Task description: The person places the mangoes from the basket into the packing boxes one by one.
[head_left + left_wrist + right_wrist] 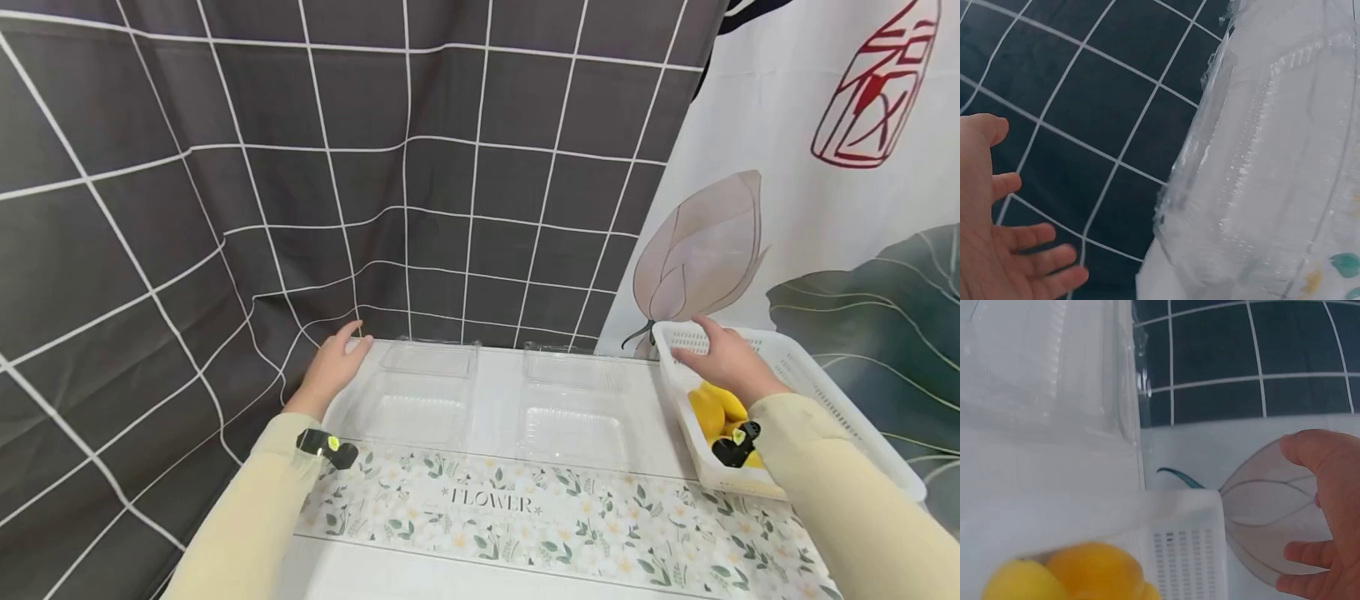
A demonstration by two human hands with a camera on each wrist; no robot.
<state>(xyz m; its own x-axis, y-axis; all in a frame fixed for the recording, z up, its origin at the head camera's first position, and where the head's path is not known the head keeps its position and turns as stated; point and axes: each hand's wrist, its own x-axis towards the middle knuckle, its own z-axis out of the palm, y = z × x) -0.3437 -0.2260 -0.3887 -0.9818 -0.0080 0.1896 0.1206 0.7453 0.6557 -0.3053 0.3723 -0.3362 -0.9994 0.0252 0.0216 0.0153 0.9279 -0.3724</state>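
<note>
My left hand (333, 371) is held at the left edge of the table, fingers loosely extended and nothing in them. Nearest to it lies an opened clear plastic box (420, 417), its lid spread toward the curtain. A second clear plastic box (573, 429) lies open to the right of the first. Over the white plastic basket (825, 392) hovers my right hand (731, 362), thumb and fingers spread, holding nothing. Several yellow fruits (707, 412) sit inside the basket, partly hidden by the right wrist; their exact kind is unclear.
A floral runner (517, 508) printed "FLOWER" crosses the white table (390, 575). Behind the table hangs a dark curtain (442, 183) with white grid lines. A white curtain (787, 117) with a lotus print hangs behind the basket.
</note>
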